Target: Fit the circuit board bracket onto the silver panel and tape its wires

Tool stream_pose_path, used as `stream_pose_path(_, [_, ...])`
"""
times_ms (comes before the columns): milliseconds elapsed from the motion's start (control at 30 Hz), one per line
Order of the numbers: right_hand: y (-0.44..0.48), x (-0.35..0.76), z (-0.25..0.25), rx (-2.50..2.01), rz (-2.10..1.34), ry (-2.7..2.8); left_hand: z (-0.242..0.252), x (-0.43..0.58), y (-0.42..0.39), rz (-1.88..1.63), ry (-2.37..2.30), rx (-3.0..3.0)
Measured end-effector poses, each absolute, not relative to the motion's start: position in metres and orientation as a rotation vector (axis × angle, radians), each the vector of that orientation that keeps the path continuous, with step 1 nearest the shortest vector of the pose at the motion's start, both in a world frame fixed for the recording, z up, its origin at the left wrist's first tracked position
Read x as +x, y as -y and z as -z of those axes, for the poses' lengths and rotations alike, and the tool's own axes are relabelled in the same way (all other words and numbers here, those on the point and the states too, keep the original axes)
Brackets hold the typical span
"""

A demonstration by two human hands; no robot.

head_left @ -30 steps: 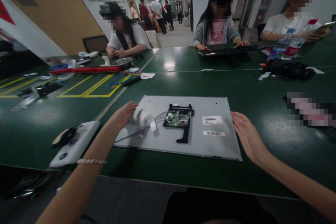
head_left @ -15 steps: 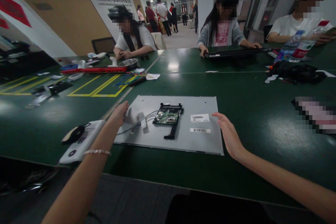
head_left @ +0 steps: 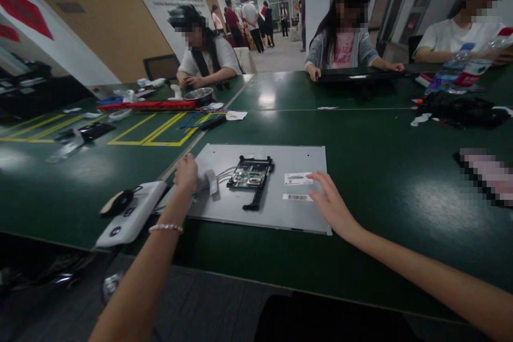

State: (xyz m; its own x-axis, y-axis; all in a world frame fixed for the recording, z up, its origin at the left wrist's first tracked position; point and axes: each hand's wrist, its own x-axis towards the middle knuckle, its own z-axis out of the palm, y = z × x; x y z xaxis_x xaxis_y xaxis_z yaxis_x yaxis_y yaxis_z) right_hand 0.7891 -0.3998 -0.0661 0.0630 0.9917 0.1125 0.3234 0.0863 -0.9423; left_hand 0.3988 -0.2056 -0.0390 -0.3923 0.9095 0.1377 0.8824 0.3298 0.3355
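Note:
A flat grey metal panel [head_left: 276, 216] lies on the green table. On its middle sits a green circuit board [head_left: 250, 177] in a black bracket [head_left: 256, 197], with grey cables running left. My left hand [head_left: 186, 173] is at the panel's left edge, its fingers curled together; what they hold, if anything, is hidden. A pale strip [head_left: 212, 181] stands beside it on the cables. My right hand [head_left: 331, 203] reaches over the panel's right edge with fingers apart, the fingertips near two white labels [head_left: 297, 179].
Left of the panel lies a white device [head_left: 138, 214] with a black and beige mouse-like object [head_left: 117, 203] on it. A phone [head_left: 487, 173] is at the right. Across the table people sit, one holding a black panel [head_left: 360, 76]. Bottles [head_left: 451, 72] stand at the back right.
My right hand has moved left, from beside the panel's edge to over it. My left hand's fingers have curled in at the left edge. The panel appears slightly further left in view.

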Motion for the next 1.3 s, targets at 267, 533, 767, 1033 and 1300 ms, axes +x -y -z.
stream_pose_path(267, [0.410,0.791,0.072,-1.501,-0.756,1.814,0.030,0.423,0.224,-0.861,-2.574,1.709])
stream_pose_path(533, [0.415,0.784,0.060,-1.528,-0.605,2.132,0.031,0.529,0.322,-0.503,-1.993,2.594])
stream_pose_path(767, [0.416,0.785,0.058,-1.541,-0.592,2.185,0.048,0.551,0.331,-0.152,-2.207,2.475])
stream_pose_path(1033, [0.416,0.784,0.057,-1.537,-0.576,2.234,0.040,0.526,0.262,-0.269,-2.219,2.356])
stream_pose_path(1300, [0.416,0.785,0.057,-1.531,-0.564,2.263,0.045,0.518,0.252,-0.249,-2.251,2.305])
